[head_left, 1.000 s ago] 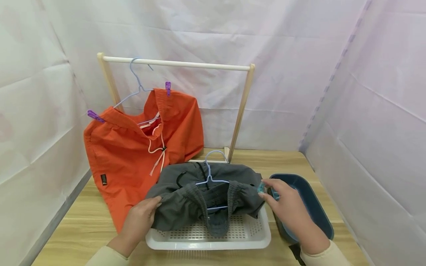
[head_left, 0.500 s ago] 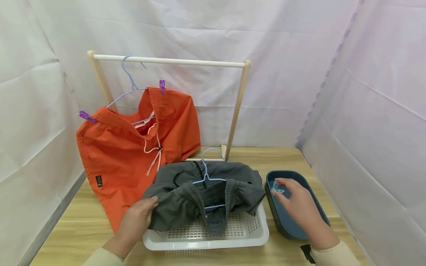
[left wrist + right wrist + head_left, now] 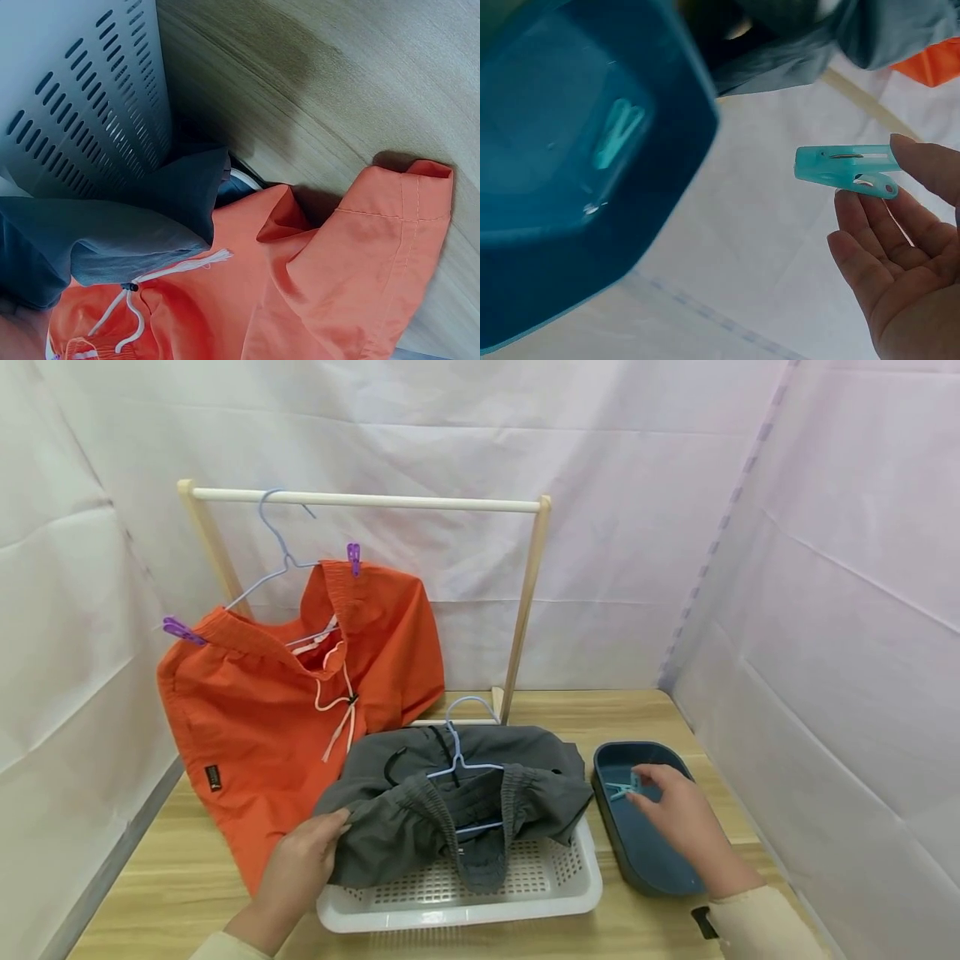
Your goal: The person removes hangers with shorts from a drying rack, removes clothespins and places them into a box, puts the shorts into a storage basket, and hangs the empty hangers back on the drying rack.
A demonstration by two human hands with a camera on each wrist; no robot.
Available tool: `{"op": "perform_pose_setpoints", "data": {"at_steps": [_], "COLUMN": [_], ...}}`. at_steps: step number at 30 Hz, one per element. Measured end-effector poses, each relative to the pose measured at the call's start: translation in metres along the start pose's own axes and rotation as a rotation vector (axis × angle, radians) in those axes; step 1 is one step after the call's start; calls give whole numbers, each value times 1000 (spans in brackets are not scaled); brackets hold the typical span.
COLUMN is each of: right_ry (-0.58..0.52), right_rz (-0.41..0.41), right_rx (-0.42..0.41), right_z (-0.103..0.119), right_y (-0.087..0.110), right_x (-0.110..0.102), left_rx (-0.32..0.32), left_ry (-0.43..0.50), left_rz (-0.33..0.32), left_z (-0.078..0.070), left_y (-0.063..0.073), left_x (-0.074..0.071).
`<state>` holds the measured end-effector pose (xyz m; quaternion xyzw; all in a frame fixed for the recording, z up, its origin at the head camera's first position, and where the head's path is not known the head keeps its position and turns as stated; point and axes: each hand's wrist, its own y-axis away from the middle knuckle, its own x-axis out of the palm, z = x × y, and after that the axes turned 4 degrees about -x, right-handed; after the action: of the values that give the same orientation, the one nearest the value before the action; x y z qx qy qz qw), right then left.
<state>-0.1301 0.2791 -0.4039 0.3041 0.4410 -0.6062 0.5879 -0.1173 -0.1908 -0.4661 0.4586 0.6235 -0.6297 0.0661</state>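
Observation:
Dark grey pants point(image 3: 390, 839) lie over a white basket point(image 3: 457, 914), with a light blue hanger point(image 3: 459, 760) in their waist. My left hand point(image 3: 300, 860) grips the left end of their waistband. My right hand point(image 3: 678, 814) is above a dark blue tray point(image 3: 645, 868) and pinches a teal clothespin point(image 3: 847, 171) between thumb and fingers. Another teal clothespin point(image 3: 619, 133) lies inside the tray. In the left wrist view, the grey cloth hangs by the basket wall, and only a bit of the left hand point(image 3: 22, 334) shows.
Orange pants point(image 3: 262, 735) hang by a blue hanger from a white-barred wooden rack point(image 3: 367, 500), with purple clothespins point(image 3: 354, 558) on the waistband. They drape onto the table point(image 3: 615, 714) left of the basket. White cloth walls point(image 3: 600, 568) surround the table.
My right hand has moved right, from the right end of the grey pants to over the blue tray, carrying a teal clothespin. My left hand keeps its grip on the pants. The head view has shifted slightly.

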Motion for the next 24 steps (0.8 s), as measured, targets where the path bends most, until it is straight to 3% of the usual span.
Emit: {"op": "perform_pose_setpoints", "data": {"at_steps": [12,19,24], "right_ry": [38,79,130], "right_rz": [92,205,227], "right_rx": [3,29,-6], "right_z": [-23,-34,-41], "right_y": [-12,-21,-25], "right_x": [11,19,24], "left_rx": [-1,16,15], "left_ry": [0,6,3], "left_rz": [-7,-19,-17], "left_z": [-1,1,0], "left_y": [0,0,0], "left_x": [-1,0,1]}}
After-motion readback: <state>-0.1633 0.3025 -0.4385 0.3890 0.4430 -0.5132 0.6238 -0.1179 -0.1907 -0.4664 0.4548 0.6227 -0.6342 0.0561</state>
